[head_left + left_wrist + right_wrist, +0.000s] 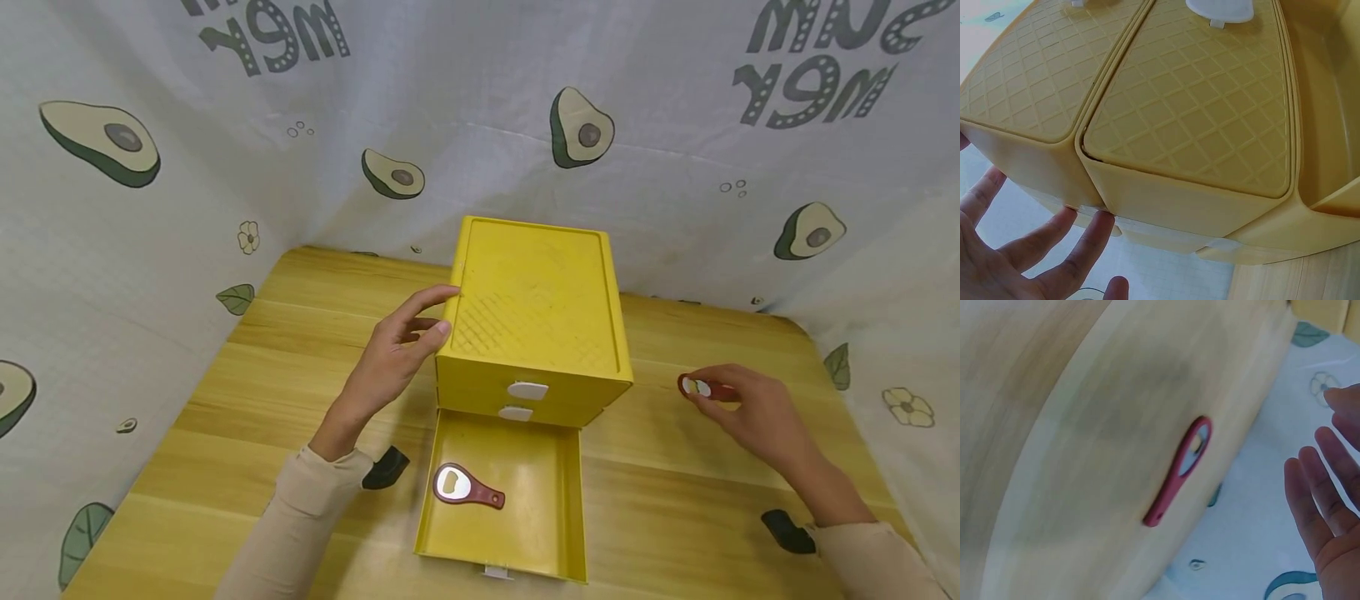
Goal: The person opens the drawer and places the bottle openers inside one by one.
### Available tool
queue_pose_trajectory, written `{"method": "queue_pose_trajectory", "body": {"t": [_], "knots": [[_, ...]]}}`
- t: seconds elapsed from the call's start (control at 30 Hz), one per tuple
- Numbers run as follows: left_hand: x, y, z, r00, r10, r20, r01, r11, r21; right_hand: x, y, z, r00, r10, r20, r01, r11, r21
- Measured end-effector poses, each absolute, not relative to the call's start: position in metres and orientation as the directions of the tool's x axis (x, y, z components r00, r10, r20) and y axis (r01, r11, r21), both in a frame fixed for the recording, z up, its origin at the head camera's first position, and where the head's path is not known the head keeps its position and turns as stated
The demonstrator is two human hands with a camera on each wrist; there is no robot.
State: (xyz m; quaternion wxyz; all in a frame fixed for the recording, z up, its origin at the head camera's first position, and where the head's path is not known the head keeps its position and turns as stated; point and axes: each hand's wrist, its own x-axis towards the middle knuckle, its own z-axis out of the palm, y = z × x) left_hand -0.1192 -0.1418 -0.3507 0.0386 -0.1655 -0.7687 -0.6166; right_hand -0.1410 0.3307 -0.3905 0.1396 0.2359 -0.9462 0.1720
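A yellow drawer unit (536,292) stands on the wooden table, its lowest drawer (536,533) pulled out. My left hand (393,354) rests fingertips against the unit's left side; its spread fingers also show in the left wrist view. Inside the pulled-out drawer lies a bottle opener (482,494) with a dark red handle and a metal head. To the right of the unit, a second red bottle opener (1167,497) lies flat on the tabletop. My right hand (757,417) is over that opener in the head view, while the right wrist view shows its fingers loosely extended and apart from it.
Two upper drawers with white pull tabs (528,390) are closed above the pulled-out one. Behind and beside the table (247,400) hangs a white curtain (480,100) printed with avocados. Black straps (787,532) show at both wrists.
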Motion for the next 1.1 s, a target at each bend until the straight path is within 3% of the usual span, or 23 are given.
{"method": "queue_pose_trajectory", "body": {"t": [0.33, 0.67, 1.1], "knots": [[-0.12, -0.142, -0.351, -0.941, 0.204, 0.27, 0.308, 0.184, 0.933, -0.158, 0.345, -0.407, -0.911, -0.361, 0.197, -0.408, 0.853, -0.325], [-0.122, -0.141, -0.351, -0.94, 0.211, 0.269, 0.307, 0.179, 0.935, -0.172, 0.355, -0.422, -0.887, -0.432, 0.163, -0.46, 0.853, -0.248], [-0.122, -0.143, -0.353, -0.943, 0.207, 0.261, 0.3, 0.186, 0.936, -0.178, 0.36, -0.442, -0.849, -0.509, 0.14, -0.528, 0.815, -0.237]]}}
